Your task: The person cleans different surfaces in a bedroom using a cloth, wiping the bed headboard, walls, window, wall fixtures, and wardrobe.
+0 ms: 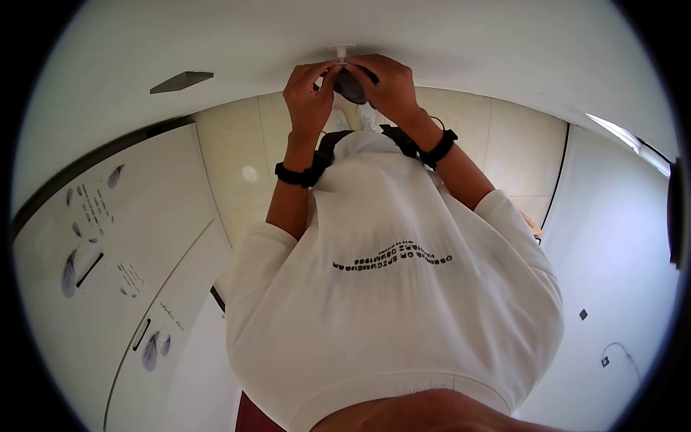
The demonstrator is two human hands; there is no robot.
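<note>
A small white hook-like fixture (341, 50) sticks out from the wall at the top centre. Just below it, my left hand (309, 93) and my right hand (385, 85) meet with their fingertips pinched close together at the fixture's lower end. A dark, rounded item (350, 88) hangs between the hands, below the fingertips. What the fingers grip is too small and too covered to make out. Both wrists wear black bands.
White cabinet doors (144, 252) with feather prints stand at the left. A grey plate (181, 82) is on the wall, left of the hands. Tiled floor (461, 137) and white shoes show below. At the right is a pale wall (612, 237) with a cord.
</note>
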